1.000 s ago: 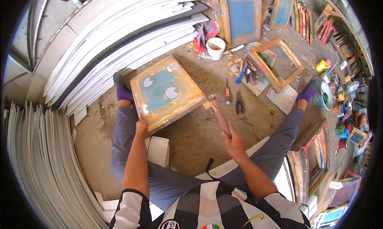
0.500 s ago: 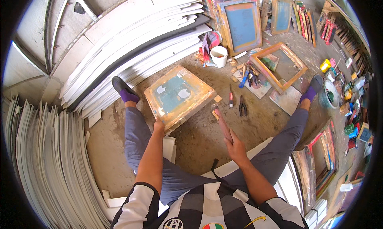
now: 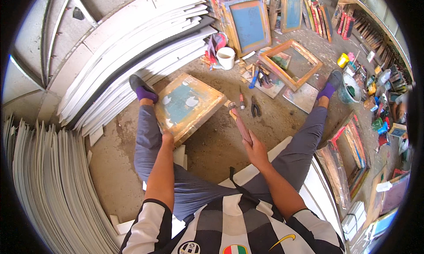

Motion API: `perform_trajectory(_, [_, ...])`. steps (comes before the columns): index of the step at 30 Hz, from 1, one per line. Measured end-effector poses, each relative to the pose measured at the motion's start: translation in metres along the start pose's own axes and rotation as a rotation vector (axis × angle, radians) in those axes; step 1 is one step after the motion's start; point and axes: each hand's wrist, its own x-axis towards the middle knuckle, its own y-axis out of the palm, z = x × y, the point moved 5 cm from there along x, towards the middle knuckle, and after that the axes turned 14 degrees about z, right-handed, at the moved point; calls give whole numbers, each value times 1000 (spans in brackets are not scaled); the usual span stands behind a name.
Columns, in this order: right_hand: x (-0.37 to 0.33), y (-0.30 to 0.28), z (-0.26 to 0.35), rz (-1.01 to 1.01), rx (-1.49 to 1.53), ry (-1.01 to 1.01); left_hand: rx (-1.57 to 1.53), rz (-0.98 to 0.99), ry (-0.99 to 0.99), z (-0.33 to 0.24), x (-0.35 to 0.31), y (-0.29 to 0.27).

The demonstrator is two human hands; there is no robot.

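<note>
1. Risk of a slip: wooden frame (image 3: 191, 110) steadied by left hand (image 3: 168, 140) at the near left corner only, so likely to swing or skid under a knock at the right corner.
2. Risk of a tear: blue panel (image 3: 177, 107) probably thin, easily split by a stray blow from hammer (image 3: 240, 126) landing inside the wooden border.
3. Risk of a bruise: left foot (image 3: 143, 89) close beside the frame's left side, exposed to any sudden slide.
4. Risk of a clash: screwdriver (image 3: 242, 100) and pliers (image 3: 255, 108) just right of the hammer head, liable to be hit by a wide swing.
5. Left hand: clasped on the frame's near left edge; fingers underneath hidden, full grip impossible to tell.
6. Right hand (image 3: 256, 148): wrapped around the hammer handle; head just beside the frame's right corner, contact impossible to tell.
7. Wooden frame: between the legs, nearer the left one; beyond the left hand, far and left of the right hand.
</note>
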Motion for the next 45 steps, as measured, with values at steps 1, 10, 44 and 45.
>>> perform_trajectory(1, [5, 6, -1, 13, 6, 14, 21, -68, -25, 11, 11, -21])
perform_trajectory(10, [61, 8, 6, 9, -62, 39, 114, -66, -22, 22, 27, -24])
perform_trajectory(44, [74, -18, 54, -160, 82, -195, 680, -40, 55, 0, 23, -40])
perform_trajectory(45, [71, -19, 47, -153, 124, -191, 766, -31, 47, -7, 20, -37])
